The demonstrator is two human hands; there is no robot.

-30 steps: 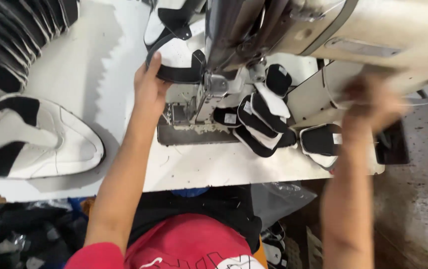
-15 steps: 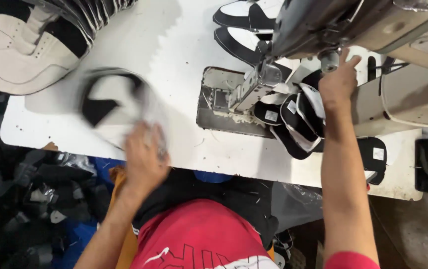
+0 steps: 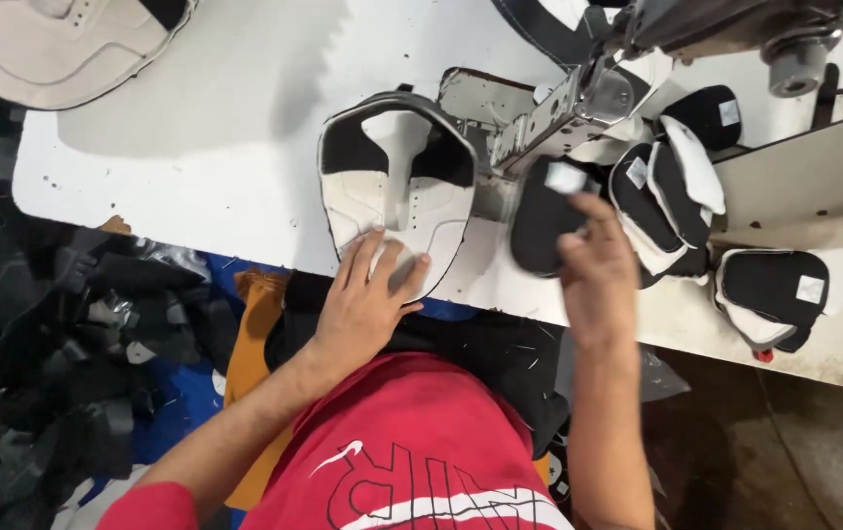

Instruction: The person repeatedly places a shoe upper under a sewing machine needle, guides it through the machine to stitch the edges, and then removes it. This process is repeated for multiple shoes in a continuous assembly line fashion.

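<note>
A shoe-making workshop: an industrial sewing machine (image 3: 637, 59), a white worktable (image 3: 196, 147), stacked shoe uppers (image 3: 677, 206).

The right hand (image 3: 598, 275) is motion-blurred, so how its fingers grip the black tongue piece (image 3: 544, 221) cannot be told. Under the left hand's (image 3: 368, 294) fingers, the shoe upper's (image 3: 397, 186) near edge is hidden. Up beyond both hands, the sewing machine (image 3: 696, 29) and another pale upper (image 3: 58, 44) run off the top edge.
</note>
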